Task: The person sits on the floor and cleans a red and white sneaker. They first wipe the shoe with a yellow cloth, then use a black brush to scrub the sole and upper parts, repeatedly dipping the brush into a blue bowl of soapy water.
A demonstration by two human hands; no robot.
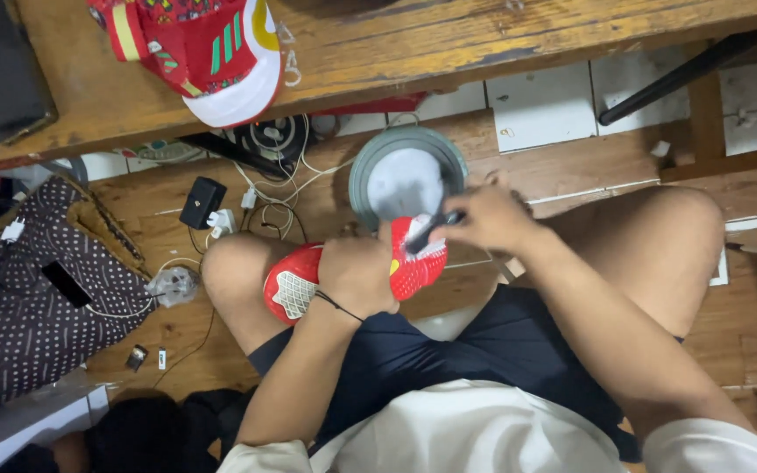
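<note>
Head view: left hand (357, 276) wraps tight around a red shoe (308, 280) on the lap. Right hand (488, 219) pinches a dark brush (431, 229) against the shoe's toe, near a grey bowl (406, 175).

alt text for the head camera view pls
Seen from above, a seated person's left hand grips a red shoe over the lap while the right hand holds a dark tool to it. A second red shoe lies on the wooden bench.
</note>
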